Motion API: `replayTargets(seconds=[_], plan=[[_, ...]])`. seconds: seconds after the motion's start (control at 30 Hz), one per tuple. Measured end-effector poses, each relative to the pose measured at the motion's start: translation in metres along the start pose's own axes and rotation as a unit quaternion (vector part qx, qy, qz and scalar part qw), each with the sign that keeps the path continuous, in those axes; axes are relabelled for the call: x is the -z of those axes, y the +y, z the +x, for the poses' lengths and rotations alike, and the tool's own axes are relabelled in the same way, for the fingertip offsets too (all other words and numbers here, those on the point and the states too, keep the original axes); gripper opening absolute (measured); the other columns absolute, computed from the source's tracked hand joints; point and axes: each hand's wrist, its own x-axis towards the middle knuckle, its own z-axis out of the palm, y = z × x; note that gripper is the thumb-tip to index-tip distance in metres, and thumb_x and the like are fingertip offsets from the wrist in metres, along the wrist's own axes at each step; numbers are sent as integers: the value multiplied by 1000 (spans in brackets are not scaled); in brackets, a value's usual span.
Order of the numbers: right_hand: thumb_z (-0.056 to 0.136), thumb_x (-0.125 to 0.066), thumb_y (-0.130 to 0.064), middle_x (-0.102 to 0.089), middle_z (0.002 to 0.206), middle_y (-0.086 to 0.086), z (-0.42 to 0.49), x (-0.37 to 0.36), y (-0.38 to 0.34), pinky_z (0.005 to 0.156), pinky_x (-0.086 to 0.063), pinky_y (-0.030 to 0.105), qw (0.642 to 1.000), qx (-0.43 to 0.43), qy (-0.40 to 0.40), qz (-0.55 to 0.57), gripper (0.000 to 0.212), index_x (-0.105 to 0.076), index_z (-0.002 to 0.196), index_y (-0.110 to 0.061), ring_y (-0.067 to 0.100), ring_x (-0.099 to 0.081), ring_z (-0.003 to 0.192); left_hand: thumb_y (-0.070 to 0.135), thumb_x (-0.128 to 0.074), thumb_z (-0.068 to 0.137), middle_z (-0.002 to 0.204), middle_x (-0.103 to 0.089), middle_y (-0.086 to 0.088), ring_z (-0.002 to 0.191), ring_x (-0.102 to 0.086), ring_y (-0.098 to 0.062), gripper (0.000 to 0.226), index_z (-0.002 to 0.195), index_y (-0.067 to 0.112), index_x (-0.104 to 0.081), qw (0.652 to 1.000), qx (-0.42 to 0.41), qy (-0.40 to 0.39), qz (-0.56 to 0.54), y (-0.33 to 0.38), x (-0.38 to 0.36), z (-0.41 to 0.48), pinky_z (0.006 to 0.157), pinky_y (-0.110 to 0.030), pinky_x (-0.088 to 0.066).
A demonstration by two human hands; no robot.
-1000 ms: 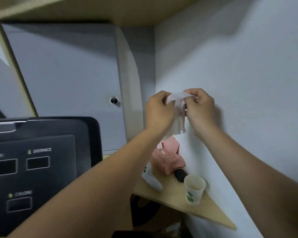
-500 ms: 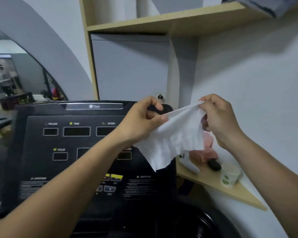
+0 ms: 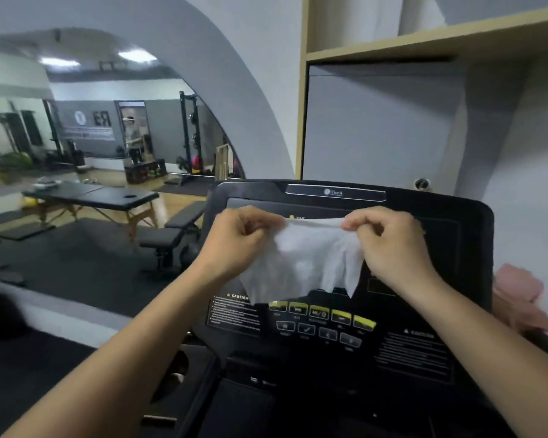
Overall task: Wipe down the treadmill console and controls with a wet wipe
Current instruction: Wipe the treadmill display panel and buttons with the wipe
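Two hands share one wet wipe (image 3: 307, 260) here: our left hand (image 3: 238, 241) pinches its upper left corner between thumb and curled fingers, and our right hand (image 3: 389, 245) pinches the upper right corner the same way. Between the two grips the top edge is drawn fairly taut. The rest of the white sheet hangs below in soft folds, its uneven lower edge ending just above the row of yellow buttons (image 3: 320, 311). We hold the wipe in front of the black treadmill console (image 3: 453, 248), over the middle of its display panel; whether the sheet touches the panel we cannot tell. To the right of the console a pink cloth (image 3: 519, 295) lies blurred. Far to the left, a black massage table (image 3: 92, 196) stands on the gym floor.
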Motion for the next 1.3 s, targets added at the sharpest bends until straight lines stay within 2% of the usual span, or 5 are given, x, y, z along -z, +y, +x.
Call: replayTargets(seconds=[0.3,0.43,0.73,0.9,1.3], plan=[[83,-63,-12,-56,123,7,20,-46,-15,94,-46,27,985,44,34,-165,34,-64,116,-3,21,-55,106,1,-62,87,112,-60,1,98,-55,-13,42,126,14,-64,966,-151,92,191,-31,-1,28,81,-24,-47],[79,-54,-8,-39,146,22,10,-79,-16,110,-25,60,888,211,-6,-408,50,-52,129,-1,39,-33,130,2,-66,79,117,-59,-7,100,-56,-28,49,126,15,-62,952,-175,50,245,-55,-16,52,76,-40,-49],[96,-41,-34,-5,162,10,31,-119,19,118,3,48,847,229,-177,-445,62,-20,152,-16,30,5,148,11,-57,84,136,-43,-20,122,-43,-34,49,131,1,-49,880,-300,138,342,-98,-39,20,101,-49,-37],[99,-23,-41,0,162,6,51,-129,6,118,1,47,822,258,-195,-469,62,-7,153,-16,25,8,148,12,-33,91,160,-11,-21,148,-14,-26,66,151,-3,-13,952,-165,20,258,-106,-40,6,116,-36,-24],[98,-24,-36,-7,160,15,2,-153,16,118,-8,49,794,318,-239,-459,60,-17,152,-11,29,-1,148,23,-23,98,160,2,-22,149,6,-32,63,150,-6,-5,951,-49,20,305,-129,-48,-62,117,-52,-20]])
